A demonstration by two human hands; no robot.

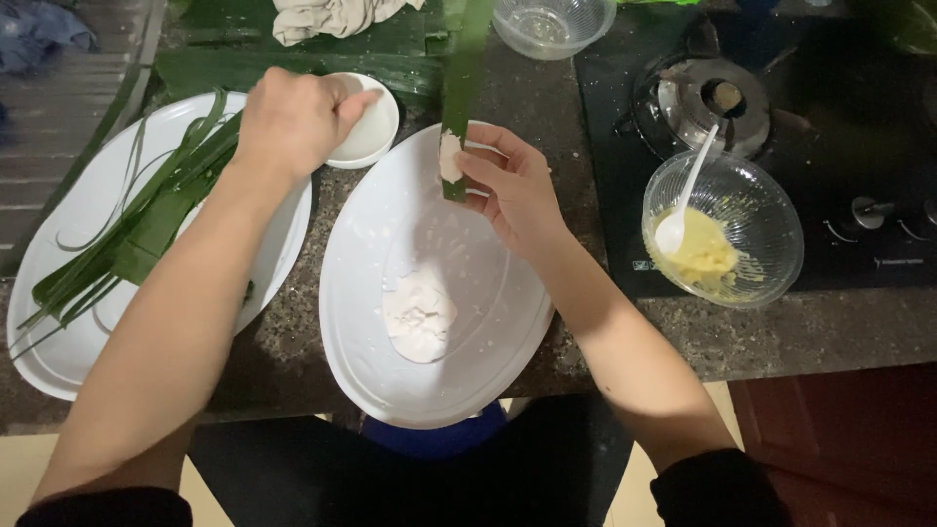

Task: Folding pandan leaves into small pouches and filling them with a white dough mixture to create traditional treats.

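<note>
A green leaf strip [461, 88] bearing white dough is pinched by the right hand [512, 185] above the oval plate [361, 361]; the left hand's [293, 122] curled fingers are dipped into the small white bowl [376, 137] beyond it.

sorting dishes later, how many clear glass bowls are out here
2. One glass bowl stands on the stovetop at right, holding yellow paste and a white spoon. The other, an empty bowl, sits at the top edge, partly cut off. More may lie outside the view.
</note>
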